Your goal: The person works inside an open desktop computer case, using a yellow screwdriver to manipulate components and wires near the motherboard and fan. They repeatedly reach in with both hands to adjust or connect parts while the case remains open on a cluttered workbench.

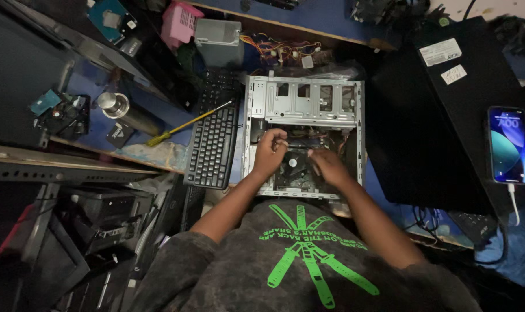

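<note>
Left of centre I see a yellow-handled screwdriver lying across the black keyboard. At centre, my left hand is curled, fingers narrow, over the round cooler fan inside the open grey metal computer case. My right hand rests beside the fan, half-closed; I cannot tell whether it grips anything.
</note>
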